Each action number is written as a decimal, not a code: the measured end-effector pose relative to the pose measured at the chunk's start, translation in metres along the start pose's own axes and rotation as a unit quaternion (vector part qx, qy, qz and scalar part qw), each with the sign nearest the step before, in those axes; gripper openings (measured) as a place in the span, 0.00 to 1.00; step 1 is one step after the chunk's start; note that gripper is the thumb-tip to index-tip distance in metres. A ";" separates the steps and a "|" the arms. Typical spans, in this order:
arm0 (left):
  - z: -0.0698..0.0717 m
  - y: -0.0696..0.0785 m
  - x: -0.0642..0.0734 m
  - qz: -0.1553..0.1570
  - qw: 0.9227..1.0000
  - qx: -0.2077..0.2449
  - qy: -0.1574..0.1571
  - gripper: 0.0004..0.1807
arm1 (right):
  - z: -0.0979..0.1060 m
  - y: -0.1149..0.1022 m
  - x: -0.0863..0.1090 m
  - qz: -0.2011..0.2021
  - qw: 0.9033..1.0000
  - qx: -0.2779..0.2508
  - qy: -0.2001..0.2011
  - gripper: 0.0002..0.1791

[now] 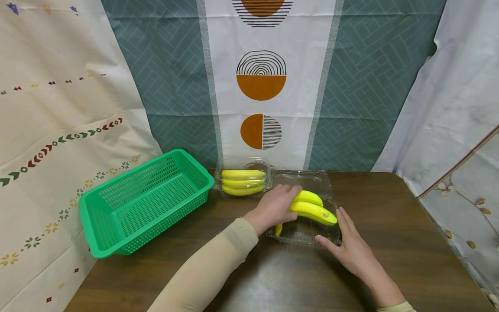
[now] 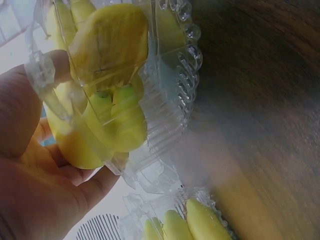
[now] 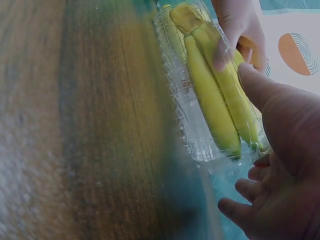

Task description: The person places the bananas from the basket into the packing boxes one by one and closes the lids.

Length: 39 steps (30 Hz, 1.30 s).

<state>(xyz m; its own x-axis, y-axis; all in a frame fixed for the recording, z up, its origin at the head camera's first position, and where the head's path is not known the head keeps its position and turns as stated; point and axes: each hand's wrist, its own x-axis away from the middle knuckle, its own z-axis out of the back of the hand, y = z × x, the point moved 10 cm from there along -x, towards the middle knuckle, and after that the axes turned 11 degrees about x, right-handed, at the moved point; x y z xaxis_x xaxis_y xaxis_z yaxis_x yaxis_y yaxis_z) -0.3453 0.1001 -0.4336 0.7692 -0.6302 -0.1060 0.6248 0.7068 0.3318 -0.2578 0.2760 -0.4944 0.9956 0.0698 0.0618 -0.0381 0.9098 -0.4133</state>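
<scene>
A bunch of yellow bananas [image 1: 313, 212] lies slanted over an open clear plastic clamshell box [image 1: 302, 236]. Fingers and thumb of my left hand [image 1: 274, 206] curl over the bunch from the left and hold it near its stem end. The brown joined stem [image 2: 107, 45] shows through the clear wall in the left wrist view. At the box's right end is my right hand [image 1: 352, 249], fingers extended and thumb spread apart, right beside the banana tips [image 3: 245, 147]. Behind the bananas, the raised lid [image 1: 302, 180] leans toward the curtain.
Another clear box [image 1: 269, 173] with several bananas [image 1: 243, 183] stands at the back, left of the open one. A green perforated basket [image 1: 156, 227] sits at the left of the brown wooden table [image 1: 390, 225]. Patterned curtains [image 1: 358, 86] hang along the back and sides.
</scene>
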 end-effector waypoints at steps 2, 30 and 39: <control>0.000 0.000 0.000 -0.002 1.000 -0.002 0.000 0.42 | 0.000 0.000 0.000 0.001 1.000 0.001 0.001 0.70; -0.016 0.007 -0.002 -0.033 0.997 -0.059 -0.037 0.44 | 0.002 -0.001 0.001 0.001 1.000 0.010 -0.002 0.68; -0.020 0.013 -0.005 -0.029 0.997 -0.040 -0.050 0.46 | 0.005 0.004 0.002 0.000 1.000 0.016 -0.007 0.68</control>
<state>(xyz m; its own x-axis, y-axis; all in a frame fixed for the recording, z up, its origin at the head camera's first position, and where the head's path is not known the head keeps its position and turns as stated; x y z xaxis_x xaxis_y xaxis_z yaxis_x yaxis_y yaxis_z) -0.3387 0.1192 -0.4479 0.7160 -0.6976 -0.0271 0.6803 0.6884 0.2515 -0.2569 0.2822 -0.4911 0.9944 0.0744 0.0749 -0.0401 0.9224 -0.3841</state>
